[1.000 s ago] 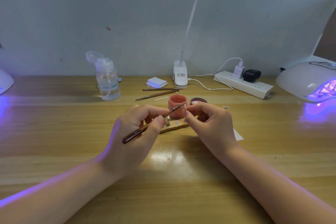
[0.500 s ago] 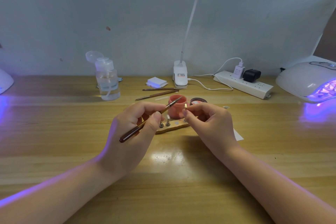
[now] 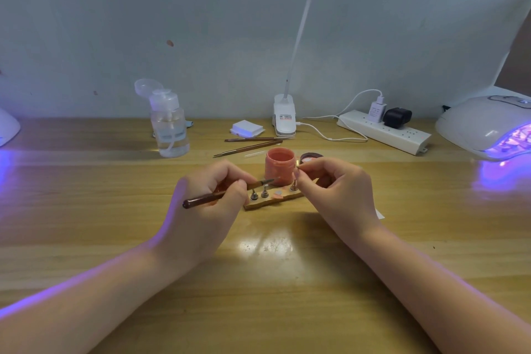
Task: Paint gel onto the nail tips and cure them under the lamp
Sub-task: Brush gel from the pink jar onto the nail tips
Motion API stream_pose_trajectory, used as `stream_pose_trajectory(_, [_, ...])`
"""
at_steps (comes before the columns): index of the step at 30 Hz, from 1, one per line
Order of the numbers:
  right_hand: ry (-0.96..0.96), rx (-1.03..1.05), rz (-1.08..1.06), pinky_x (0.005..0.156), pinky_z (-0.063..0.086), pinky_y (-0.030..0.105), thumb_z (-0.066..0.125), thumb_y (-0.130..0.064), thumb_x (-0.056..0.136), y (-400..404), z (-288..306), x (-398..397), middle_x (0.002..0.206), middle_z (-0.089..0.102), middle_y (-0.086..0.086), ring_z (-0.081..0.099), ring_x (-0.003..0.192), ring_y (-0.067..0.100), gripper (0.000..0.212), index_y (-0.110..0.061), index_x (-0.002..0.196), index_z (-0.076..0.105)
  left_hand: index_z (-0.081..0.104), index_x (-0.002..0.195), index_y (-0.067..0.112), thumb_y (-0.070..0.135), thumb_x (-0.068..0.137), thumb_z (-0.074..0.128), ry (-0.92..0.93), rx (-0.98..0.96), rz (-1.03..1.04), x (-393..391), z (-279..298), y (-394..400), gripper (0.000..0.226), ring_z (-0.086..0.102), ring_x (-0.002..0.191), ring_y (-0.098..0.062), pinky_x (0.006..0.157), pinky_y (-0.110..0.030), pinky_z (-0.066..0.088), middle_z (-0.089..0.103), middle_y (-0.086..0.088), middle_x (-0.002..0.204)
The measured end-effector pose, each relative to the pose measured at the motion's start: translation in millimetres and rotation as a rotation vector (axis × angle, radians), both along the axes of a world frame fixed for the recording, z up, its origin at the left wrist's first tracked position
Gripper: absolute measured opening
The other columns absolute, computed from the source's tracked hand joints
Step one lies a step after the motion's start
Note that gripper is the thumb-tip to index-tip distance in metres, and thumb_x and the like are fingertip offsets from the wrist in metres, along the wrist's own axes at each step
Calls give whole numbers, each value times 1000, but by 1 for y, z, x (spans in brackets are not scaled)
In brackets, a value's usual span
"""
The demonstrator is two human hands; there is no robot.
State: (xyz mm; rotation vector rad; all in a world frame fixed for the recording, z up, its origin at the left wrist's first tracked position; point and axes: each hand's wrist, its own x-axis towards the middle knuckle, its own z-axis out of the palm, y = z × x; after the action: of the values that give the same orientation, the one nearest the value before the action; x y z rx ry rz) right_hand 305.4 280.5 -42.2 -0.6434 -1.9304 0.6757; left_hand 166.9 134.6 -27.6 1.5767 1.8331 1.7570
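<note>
My left hand [image 3: 209, 201] grips a brown gel brush [image 3: 218, 195], its tip pointing right toward the base of the open pink gel jar [image 3: 280, 165]. My right hand [image 3: 336, 187] pinches a small nail tip on its metal stand [image 3: 297, 169] just right of the jar. Between my hands lies a wooden holder [image 3: 273, 200] with several metal pegs and a pink nail tip lying on it. The jar's dark lid [image 3: 311, 157] sits behind my right fingers. A white curing lamp [image 3: 485, 126] glows violet at the far right.
A clear pump bottle [image 3: 169, 123] stands at the back left. Two spare brushes [image 3: 250, 144], a white pad stack [image 3: 247, 128], a clip lamp base [image 3: 284, 119] and a power strip [image 3: 385, 132] line the back. Another glowing lamp [image 3: 7, 126] sits at the far left edge.
My left hand lowered the brush tip away from the nail tip, down toward the jar's base. My right hand stayed in place with the nail tip.
</note>
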Motion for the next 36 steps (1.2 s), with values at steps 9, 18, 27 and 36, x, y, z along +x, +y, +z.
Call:
stream_pose_trajectory(9, [-234, 291, 1, 63, 50, 34, 74, -9, 78, -1, 7, 7, 72, 70, -1, 52, 58, 9, 4, -10, 82, 75, 67, 80, 20, 18, 82, 50, 0, 31, 44, -2, -1, 2, 17, 54, 59, -20, 50, -16, 39, 67, 4, 68])
stream_pose_trajectory(18, [-121, 174, 20, 58, 47, 26, 74, -7, 79, -6, 6, 2, 66, 67, -3, 56, 55, 9, 4, -9, 81, 77, 69, 95, 23, 18, 86, 55, 49, 62, -16, 4, -1, -1, 18, 64, 78, -5, 67, -8, 43, 70, 9, 82])
stream_pose_trajectory(27, [-98, -84, 13, 60, 45, 24, 72, -16, 78, -3, -1, -7, 63, 65, -9, 56, 58, 5, 5, -18, 74, 72, 67, 96, 24, 23, 86, 52, -102, 94, 48, -1, -9, 6, 18, 64, 81, -3, 69, -12, 46, 69, 10, 82])
stream_pose_trajectory(36, [-456, 87, -108, 62, 40, 27, 64, -35, 88, 0, -8, -17, 73, 66, -13, 58, 74, 10, 17, -29, 99, 75, 67, 97, 24, 27, 85, 52, -184, 64, 63, -5, -17, 13, 19, 65, 82, -7, 69, -15, 49, 70, 6, 84])
